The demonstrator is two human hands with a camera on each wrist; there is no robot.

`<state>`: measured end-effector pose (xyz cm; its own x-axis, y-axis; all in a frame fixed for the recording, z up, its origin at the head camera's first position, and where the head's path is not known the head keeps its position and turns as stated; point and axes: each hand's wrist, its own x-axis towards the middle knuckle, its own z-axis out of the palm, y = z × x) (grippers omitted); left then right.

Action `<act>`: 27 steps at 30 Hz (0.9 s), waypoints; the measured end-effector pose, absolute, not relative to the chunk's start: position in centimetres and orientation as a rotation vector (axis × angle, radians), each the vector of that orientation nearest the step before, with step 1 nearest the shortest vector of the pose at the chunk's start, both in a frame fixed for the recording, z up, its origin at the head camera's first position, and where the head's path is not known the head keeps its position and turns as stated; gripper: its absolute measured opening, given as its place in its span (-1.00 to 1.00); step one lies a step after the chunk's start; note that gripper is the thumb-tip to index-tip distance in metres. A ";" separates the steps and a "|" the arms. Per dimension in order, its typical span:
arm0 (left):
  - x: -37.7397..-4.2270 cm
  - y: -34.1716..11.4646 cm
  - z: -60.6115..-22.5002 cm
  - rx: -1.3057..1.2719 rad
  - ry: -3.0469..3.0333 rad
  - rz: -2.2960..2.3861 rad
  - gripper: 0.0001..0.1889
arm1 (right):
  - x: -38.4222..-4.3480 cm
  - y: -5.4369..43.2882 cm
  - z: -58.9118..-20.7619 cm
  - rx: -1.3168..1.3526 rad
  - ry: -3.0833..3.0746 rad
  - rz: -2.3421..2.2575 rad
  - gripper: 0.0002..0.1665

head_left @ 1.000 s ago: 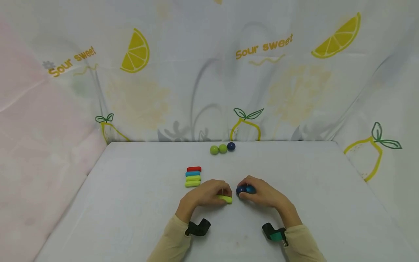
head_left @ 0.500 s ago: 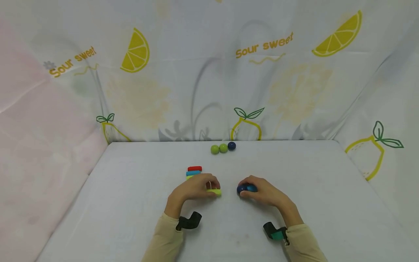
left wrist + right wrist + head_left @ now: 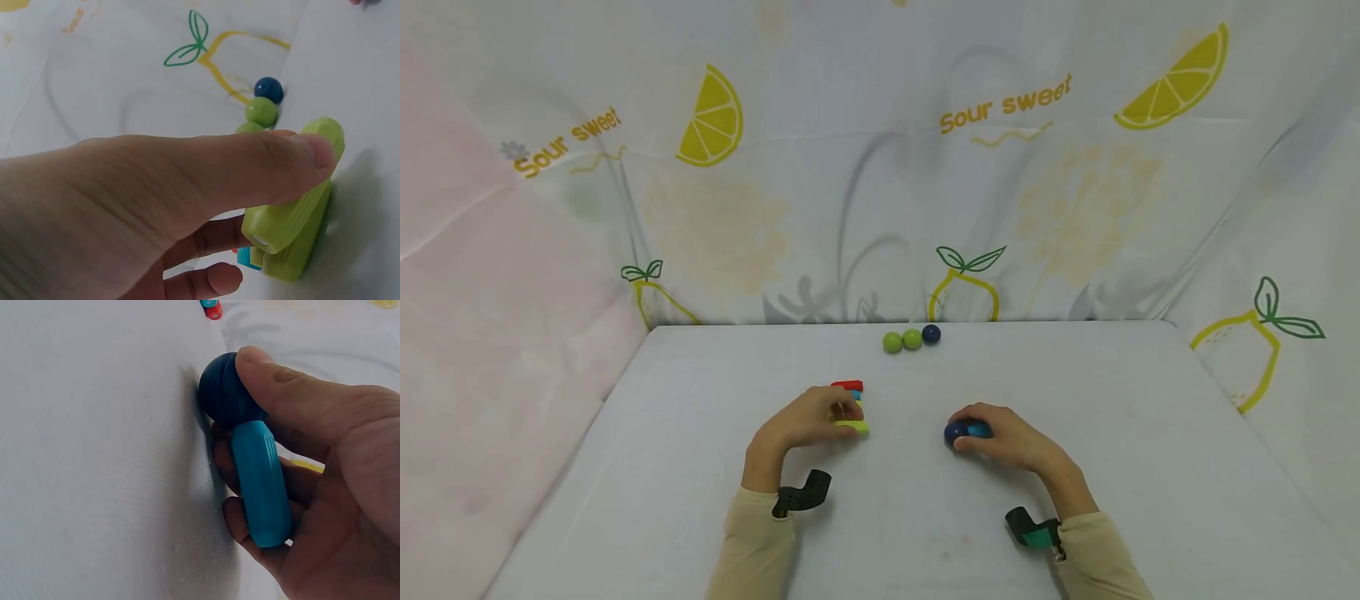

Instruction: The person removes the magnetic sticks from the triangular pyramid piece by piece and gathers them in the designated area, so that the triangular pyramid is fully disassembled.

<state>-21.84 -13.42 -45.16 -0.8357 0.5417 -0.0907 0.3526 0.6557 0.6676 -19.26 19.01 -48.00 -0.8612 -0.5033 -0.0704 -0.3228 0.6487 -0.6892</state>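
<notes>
My left hand (image 3: pixel 811 417) pinches a ribbed yellow-green plastic stick (image 3: pixel 275 226) between thumb and fingers. It is close over the near end of a row of sticks, overlapping another yellow-green stick (image 3: pixel 291 262) in the left wrist view. Farther along the row are a blue stick (image 3: pixel 856 395) and a red stick (image 3: pixel 850 385), partly covered by the hand. My right hand (image 3: pixel 1011 440) grips a glossy dark blue ball (image 3: pixel 224 390) and a light blue stick (image 3: pixel 261 487) end to end, low over the white table; the thumb lies on the ball.
At the back of the table (image 3: pixel 1075 375), two green balls (image 3: pixel 892 342) and a dark blue ball (image 3: pixel 931 334) sit in a line. Behind them hangs a cloth (image 3: pixel 820 192) printed with lemons. A black wrist camera (image 3: pixel 805 492) is on each wrist.
My left hand has carried the yellow-green stick left and slightly away from me, from beside the right hand to the row of sticks. The right hand has stayed almost still.
</notes>
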 end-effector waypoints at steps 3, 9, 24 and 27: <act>-21.9 -13.7 -45.3 0.677 2.593 0.959 -0.89 | -19.2 19.1 -47.8 -0.667 2.602 -1.030 -0.57; -22.1 -14.1 -45.8 0.632 2.591 0.982 -0.88 | -19.1 19.2 -47.8 -0.668 2.591 -1.030 -0.56; -22.4 -14.4 -46.4 0.695 2.586 1.008 -0.88 | -19.2 19.4 -47.7 -0.684 2.548 -1.045 -0.54; -22.4 -14.4 -46.4 0.700 2.589 0.998 -0.88 | -19.2 19.6 -47.7 -0.693 2.537 -1.042 -0.54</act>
